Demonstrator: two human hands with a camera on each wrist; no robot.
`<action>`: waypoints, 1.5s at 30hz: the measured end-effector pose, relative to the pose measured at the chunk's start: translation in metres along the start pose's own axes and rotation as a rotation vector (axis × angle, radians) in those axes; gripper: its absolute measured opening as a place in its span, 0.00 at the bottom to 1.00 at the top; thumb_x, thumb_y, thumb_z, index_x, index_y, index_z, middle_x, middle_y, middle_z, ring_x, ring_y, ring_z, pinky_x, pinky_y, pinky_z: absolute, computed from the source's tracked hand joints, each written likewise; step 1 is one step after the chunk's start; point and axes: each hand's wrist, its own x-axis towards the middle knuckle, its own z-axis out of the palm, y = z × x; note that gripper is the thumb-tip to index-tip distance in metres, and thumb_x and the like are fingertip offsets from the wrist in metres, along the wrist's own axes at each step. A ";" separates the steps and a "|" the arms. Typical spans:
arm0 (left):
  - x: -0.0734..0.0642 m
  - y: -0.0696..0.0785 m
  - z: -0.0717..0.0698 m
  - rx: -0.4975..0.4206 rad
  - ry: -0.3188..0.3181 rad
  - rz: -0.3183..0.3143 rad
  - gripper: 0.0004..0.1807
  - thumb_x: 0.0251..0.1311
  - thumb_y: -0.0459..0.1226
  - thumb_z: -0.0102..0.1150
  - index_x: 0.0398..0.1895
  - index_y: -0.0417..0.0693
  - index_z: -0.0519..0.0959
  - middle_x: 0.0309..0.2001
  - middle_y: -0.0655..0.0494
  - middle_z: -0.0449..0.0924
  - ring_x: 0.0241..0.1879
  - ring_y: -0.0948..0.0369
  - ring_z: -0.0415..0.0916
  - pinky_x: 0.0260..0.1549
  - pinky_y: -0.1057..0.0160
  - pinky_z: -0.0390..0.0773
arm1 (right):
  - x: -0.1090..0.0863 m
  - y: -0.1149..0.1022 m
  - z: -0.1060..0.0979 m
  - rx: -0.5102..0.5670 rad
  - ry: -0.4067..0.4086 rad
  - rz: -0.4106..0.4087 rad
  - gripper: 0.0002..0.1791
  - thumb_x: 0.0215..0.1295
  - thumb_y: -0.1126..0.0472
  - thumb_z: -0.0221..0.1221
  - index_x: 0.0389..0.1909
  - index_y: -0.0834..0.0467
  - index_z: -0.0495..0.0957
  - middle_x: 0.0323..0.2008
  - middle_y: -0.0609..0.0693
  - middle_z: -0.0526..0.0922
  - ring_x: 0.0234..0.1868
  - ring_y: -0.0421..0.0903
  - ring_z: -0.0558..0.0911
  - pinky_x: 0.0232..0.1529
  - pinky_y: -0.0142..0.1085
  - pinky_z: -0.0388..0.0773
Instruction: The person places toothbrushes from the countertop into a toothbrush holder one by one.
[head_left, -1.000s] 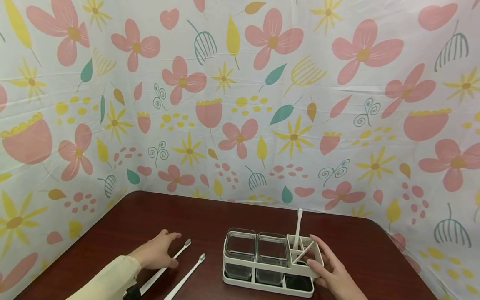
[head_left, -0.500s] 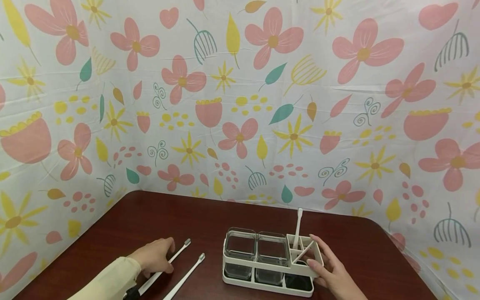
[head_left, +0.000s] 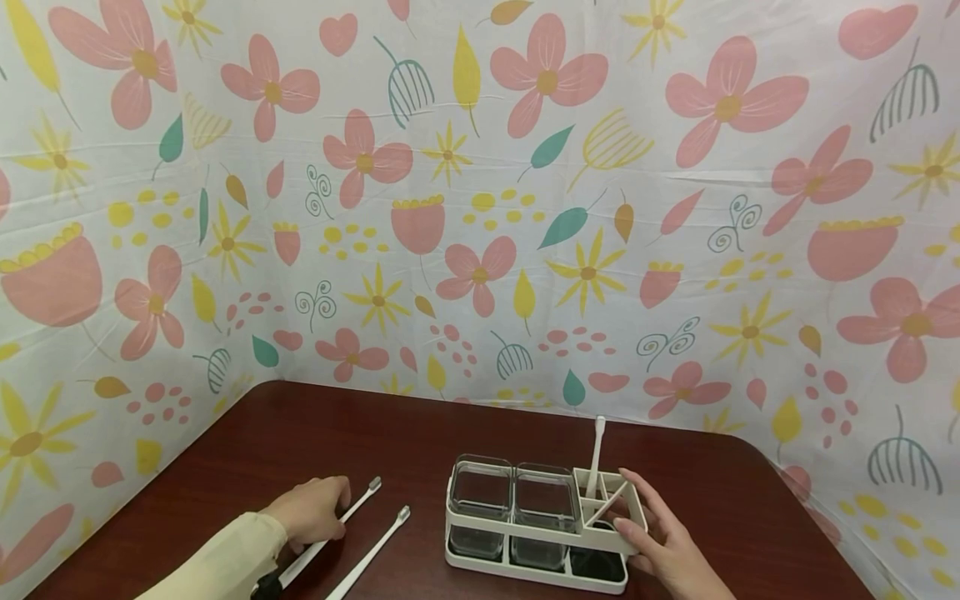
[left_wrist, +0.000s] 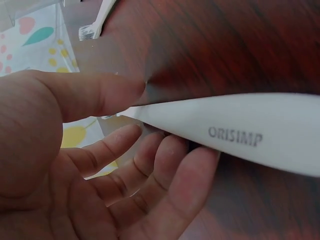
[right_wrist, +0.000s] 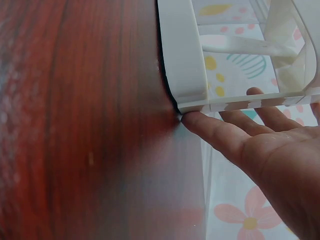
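Observation:
My left hand [head_left: 311, 508] is over a white toothbrush [head_left: 302, 563] lying on the table at left. In the left wrist view its thumb and fingers pinch the narrow neck of that toothbrush [left_wrist: 260, 130], whose handle is lettered ORISIMP. A second white toothbrush [head_left: 367, 557] lies just to the right. My right hand [head_left: 671, 550] grips the right end of a white toothbrush holder [head_left: 540, 533], thumb at the front and a finger behind. Upright in one compartment of the holder stands another toothbrush [head_left: 596, 457]. Up close, the right fingers touch the holder's side [right_wrist: 182, 55].
Two clear cups, one on the left [head_left: 482, 493] and one in the middle [head_left: 546, 502], sit in the holder. Beneath is a dark red wood table [head_left: 360, 417]. A flower-printed curtain [head_left: 480, 200] encloses the table's back and sides.
My left hand has lowered a little, and its fingers have closed in on the left toothbrush. The right hand and the holder have stayed where they were.

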 end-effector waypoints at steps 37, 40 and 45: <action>0.002 0.008 -0.005 0.043 -0.001 0.058 0.09 0.58 0.30 0.64 0.41 0.44 0.76 0.29 0.52 0.74 0.10 0.59 0.68 0.07 0.62 0.70 | -0.001 0.000 0.003 0.014 0.022 -0.015 0.31 0.78 0.64 0.47 0.72 0.32 0.53 0.55 0.52 0.70 0.54 0.36 0.78 0.40 0.48 0.79; 0.001 0.011 -0.009 0.034 0.011 0.075 0.09 0.59 0.30 0.63 0.41 0.44 0.76 0.26 0.52 0.74 0.09 0.60 0.66 0.08 0.63 0.69 | 0.000 0.000 0.003 0.012 0.037 -0.001 0.31 0.78 0.63 0.47 0.72 0.32 0.52 0.56 0.53 0.70 0.54 0.36 0.78 0.42 0.49 0.79; -0.001 0.017 -0.016 0.037 0.057 0.103 0.08 0.59 0.29 0.61 0.41 0.43 0.75 0.21 0.52 0.73 0.09 0.60 0.65 0.09 0.62 0.69 | 0.000 -0.001 0.004 0.014 0.040 0.006 0.31 0.78 0.62 0.47 0.75 0.38 0.49 0.57 0.54 0.69 0.54 0.34 0.78 0.43 0.50 0.79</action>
